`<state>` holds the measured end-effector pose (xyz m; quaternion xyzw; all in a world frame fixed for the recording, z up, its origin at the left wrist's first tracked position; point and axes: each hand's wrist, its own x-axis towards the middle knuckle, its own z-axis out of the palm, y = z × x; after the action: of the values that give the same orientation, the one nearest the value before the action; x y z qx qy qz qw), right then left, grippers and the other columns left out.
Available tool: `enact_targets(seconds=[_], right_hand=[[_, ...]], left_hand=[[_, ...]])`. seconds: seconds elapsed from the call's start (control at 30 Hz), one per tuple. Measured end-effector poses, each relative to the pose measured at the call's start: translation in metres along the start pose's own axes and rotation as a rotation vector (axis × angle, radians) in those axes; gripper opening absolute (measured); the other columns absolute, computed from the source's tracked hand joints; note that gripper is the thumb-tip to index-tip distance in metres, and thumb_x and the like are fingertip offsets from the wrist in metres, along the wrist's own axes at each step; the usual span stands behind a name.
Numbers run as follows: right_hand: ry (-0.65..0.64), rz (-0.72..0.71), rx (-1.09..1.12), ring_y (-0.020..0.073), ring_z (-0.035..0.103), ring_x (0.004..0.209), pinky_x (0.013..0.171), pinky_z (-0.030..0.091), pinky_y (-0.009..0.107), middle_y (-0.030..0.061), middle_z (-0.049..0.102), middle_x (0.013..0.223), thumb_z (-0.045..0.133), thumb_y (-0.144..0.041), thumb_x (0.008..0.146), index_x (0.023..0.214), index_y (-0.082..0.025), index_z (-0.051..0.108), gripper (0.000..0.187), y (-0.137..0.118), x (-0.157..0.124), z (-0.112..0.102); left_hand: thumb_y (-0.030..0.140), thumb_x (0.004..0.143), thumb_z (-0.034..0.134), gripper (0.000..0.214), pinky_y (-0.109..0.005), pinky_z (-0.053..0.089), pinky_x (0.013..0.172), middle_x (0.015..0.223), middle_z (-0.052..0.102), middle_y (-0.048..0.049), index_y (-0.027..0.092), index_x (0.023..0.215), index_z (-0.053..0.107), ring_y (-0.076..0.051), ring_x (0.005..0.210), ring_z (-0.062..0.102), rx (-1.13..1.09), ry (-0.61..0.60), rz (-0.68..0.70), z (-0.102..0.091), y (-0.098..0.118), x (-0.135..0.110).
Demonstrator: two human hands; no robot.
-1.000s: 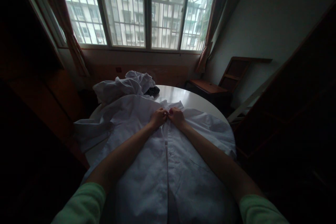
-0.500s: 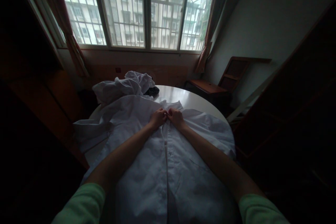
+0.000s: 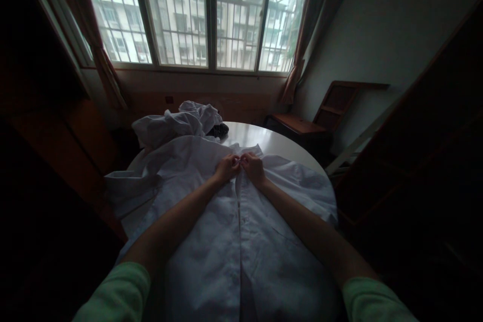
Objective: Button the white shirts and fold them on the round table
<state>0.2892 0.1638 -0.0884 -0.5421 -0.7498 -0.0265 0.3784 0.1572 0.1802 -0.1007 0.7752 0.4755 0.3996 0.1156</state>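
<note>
A white button-up shirt (image 3: 211,241) lies spread face up over a round white table (image 3: 264,143), its collar at the far end. My left hand (image 3: 225,168) and my right hand (image 3: 252,167) meet at the top of the button placket, just below the collar. Each hand has its fingers curled in a pinch on the shirt's front edge. What sits between the fingertips is too small and dim to make out. Both forearms stretch across the shirt, with green sleeves at the bottom of the view.
A heap of crumpled white clothes (image 3: 177,123) with something dark (image 3: 219,131) beside it lies at the table's far left. A barred window (image 3: 204,15) is behind. A wooden chair (image 3: 320,115) stands at the right, dark wooden furniture on both sides.
Both hands stay pinched at the top of the placket and have shifted slightly away from me. The shirt lies as before.
</note>
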Motion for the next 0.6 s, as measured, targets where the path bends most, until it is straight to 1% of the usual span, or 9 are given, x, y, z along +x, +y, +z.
enact_targets(seconds=[0.1, 0.23, 0.43, 0.6], right_hand=[[0.039, 0.001, 0.021, 0.0151, 0.055, 0.076, 0.067, 0.039, 0.024, 0.0067, 0.056, 0.092, 0.049, -0.014, 0.077, 0.082, -0.017, 0.062, 0.015, -0.0009, -0.0004, -0.0007], [0.054, 0.014, 0.042, 0.0149, 0.054, 0.075, 0.068, 0.039, 0.023, 0.0054, 0.056, 0.086, 0.051, -0.015, 0.076, 0.081, -0.017, 0.062, 0.012, -0.0032, -0.0006, -0.0034], [0.125, 0.033, 0.059, 0.0146, 0.051, 0.07, 0.066, 0.038, 0.024, 0.0042, 0.056, 0.079, 0.052, -0.014, 0.072, 0.084, -0.015, 0.055, 0.013, -0.004, 0.0008, -0.0016], [0.11, 0.052, 0.037, 0.0138, 0.05, 0.065, 0.062, 0.037, 0.023, 0.0017, 0.055, 0.072, 0.052, -0.015, 0.071, 0.076, -0.017, 0.052, 0.006, -0.0027, 0.0022, 0.0002]], left_hand=[[0.02, 0.072, 0.054, 0.023, -0.019, 0.04, 0.061, 0.074, 0.058, -0.0003, 0.016, 0.093, 0.063, -0.009, 0.063, 0.05, -0.02, 0.003, 0.009, 0.0015, -0.0014, 0.0004], [0.019, 0.072, 0.055, 0.025, -0.02, 0.04, 0.062, 0.073, 0.058, 0.0002, 0.016, 0.096, 0.061, -0.009, 0.063, 0.049, -0.031, 0.008, 0.012, 0.0019, -0.0012, 0.0002], [0.019, 0.072, 0.053, 0.023, -0.019, 0.039, 0.061, 0.072, 0.057, 0.0008, 0.017, 0.094, 0.062, -0.009, 0.062, 0.048, -0.026, -0.015, 0.018, -0.0013, 0.0019, -0.0007], [0.019, 0.072, 0.053, 0.022, -0.019, 0.039, 0.06, 0.072, 0.056, 0.0005, 0.016, 0.092, 0.062, -0.009, 0.062, 0.048, -0.01, -0.023, 0.035, -0.0011, 0.0012, -0.0005]])
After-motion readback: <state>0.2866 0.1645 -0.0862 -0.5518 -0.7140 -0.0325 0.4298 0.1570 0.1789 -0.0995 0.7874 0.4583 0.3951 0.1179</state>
